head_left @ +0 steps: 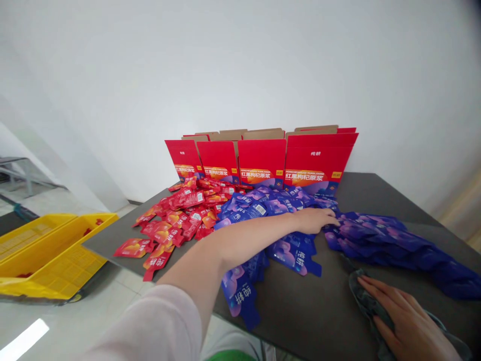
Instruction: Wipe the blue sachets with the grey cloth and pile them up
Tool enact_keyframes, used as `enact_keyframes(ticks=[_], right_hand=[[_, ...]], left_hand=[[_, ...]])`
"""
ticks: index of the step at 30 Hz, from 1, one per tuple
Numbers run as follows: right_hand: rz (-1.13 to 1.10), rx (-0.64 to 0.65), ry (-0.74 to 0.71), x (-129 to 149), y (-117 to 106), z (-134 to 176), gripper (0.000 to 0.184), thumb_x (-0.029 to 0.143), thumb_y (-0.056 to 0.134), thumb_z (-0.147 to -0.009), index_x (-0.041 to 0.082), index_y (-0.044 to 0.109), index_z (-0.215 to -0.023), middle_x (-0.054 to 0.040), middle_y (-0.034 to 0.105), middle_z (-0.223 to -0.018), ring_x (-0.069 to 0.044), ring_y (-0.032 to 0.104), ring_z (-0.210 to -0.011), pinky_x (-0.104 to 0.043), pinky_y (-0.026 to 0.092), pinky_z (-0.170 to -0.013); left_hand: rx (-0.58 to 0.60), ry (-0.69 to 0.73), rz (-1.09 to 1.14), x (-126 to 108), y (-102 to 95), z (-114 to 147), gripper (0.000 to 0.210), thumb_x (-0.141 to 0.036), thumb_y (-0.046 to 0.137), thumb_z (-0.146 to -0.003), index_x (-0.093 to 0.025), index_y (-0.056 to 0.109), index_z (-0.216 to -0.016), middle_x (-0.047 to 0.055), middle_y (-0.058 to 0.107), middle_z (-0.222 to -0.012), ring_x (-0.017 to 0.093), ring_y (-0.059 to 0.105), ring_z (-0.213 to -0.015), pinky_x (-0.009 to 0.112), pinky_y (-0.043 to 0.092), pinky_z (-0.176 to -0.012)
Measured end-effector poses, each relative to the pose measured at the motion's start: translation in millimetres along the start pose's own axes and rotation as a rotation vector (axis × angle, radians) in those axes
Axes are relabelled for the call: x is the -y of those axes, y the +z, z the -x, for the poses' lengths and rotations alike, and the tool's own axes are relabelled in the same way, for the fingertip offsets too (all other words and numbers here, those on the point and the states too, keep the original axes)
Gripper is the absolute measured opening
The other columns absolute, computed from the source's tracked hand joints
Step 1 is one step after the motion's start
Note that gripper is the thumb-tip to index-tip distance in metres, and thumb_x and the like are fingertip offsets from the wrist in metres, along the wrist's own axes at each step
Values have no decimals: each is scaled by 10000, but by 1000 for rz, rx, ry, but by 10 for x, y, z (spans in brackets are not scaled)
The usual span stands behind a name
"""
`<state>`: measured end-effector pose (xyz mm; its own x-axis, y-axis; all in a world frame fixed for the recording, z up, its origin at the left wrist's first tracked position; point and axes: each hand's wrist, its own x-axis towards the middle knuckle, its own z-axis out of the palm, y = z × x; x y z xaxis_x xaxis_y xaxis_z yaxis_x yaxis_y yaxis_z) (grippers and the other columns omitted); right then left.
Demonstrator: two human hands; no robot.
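Observation:
My left hand (317,220) reaches across a heap of blue-purple pouches (250,208). Its fingers are closed on a blue pouch at the near end of an overlapping row of blue pouches (398,238), which runs off to the right. The grip itself is partly hidden. Low on the right, my right hand (409,321) rests on a dark grey-green cloth (363,291), fingers bent around it against the tabletop. Left of the blue heap lies a pile of red pouches (171,228), away from both hands.
Several red cardboard boxes (263,155) stand with raised flaps along the back of the dark table (300,306), before a white wall. A yellow crate (67,265) holding a few red items is beyond the table's left edge, low near the floor.

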<state>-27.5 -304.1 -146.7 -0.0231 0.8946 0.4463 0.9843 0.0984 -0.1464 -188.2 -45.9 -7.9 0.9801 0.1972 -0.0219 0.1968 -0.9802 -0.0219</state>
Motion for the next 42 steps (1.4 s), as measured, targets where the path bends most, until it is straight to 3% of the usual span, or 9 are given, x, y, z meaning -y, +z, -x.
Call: enact_keyframes(ticks=[4, 8, 13, 18, 25, 30, 33, 37, 42], right_hand=[[-17, -1, -3, 20, -11, -15, 535, 298, 502, -879, 222, 546, -1407, -95, 620, -1392, -300, 597, -1249, -513, 523, -1027], [-16, -6, 20, 43, -7, -33, 528, 283, 483, -873, 231, 561, -1393, -91, 630, -1382, -310, 601, -1246, -518, 530, -1013], [-51, 4, 26, 5, 2, -30, 525, 292, 458, -885, 240, 557, -1398, -99, 626, -1388, -334, 596, -1248, -536, 528, -1022], [-60, 18, 6, -125, 83, 5, 540, 330, 460, -891, 223, 552, -1413, -113, 614, -1409, -361, 588, -1257, -571, 508, -1043], [-86, 51, 32, -73, 36, -14, 554, 326, 480, -876, 198, 563, -1408, -108, 607, -1420, -345, 564, -1289, -575, 477, -1085], [-90, 44, 39, 19, -41, -66, 520, 351, 465, -872, 219, 625, -1349, -102, 647, -1368, -347, 597, -1241, -563, 517, -1039], [-73, 35, 19, 7, -23, -65, 499, 348, 474, -885, 222, 624, -1343, -93, 648, -1365, -323, 602, -1235, -541, 520, -1039], [-52, -3, -29, -14, -70, -65, 496, 304, 490, -885, 222, 593, -1364, -84, 647, -1355, -289, 607, -1225, -501, 522, -1031], [8, -70, -202, 390, -369, -180, 570, 233, 520, -849, 268, 544, -1417, -36, 630, -1391, -240, 599, -1235, -401, 511, -1021]], left_hand=[[59, -6, -19, -163, -10, 606, 247, -303, 632, -917, -185, 701, -1124, 96, 679, -1140, 271, 646, -1090, 370, 535, -850], [202, -22, -7, -337, 34, 1018, 497, -423, 720, -869, -167, 620, -1284, 111, 662, -1167, 277, 654, -1080, 350, 531, -842], [235, -122, -11, -405, 63, 977, 745, -442, 786, -803, -123, 494, -1409, 163, 617, -1250, 300, 623, -1142, 355, 512, -906], [257, -193, 123, -378, -36, 851, 427, -461, 799, -776, -183, 638, -1057, 113, 664, -1150, 305, 651, -1092, 347, 525, -827], [-69, -632, 1251, -723, 159, 1055, 235, -292, 660, -875, -198, 481, -996, -3, 616, -847, 177, 703, -734, 309, 561, -689], [224, -528, 1874, -1039, 340, 1406, 231, -296, 634, -860, -176, 496, -1000, 61, 640, -919, 174, 706, -663, 343, 580, -614], [512, -393, 1508, -1134, 215, 1652, 167, -276, 463, -944, -166, 581, -900, 58, 658, -821, 179, 689, -660, 327, 560, -641], [9, -272, 544, -1237, 91, 1884, 216, -252, 481, -964, -177, 661, -1055, 93, 688, -1103, 240, 662, -1061, 375, 519, -941], [-72, -170, 162, -1494, 377, 1980, 371, -399, 518, -995, -119, 606, -1222, 121, 608, -1337, 243, 591, -1179, 375, 469, -1035]])
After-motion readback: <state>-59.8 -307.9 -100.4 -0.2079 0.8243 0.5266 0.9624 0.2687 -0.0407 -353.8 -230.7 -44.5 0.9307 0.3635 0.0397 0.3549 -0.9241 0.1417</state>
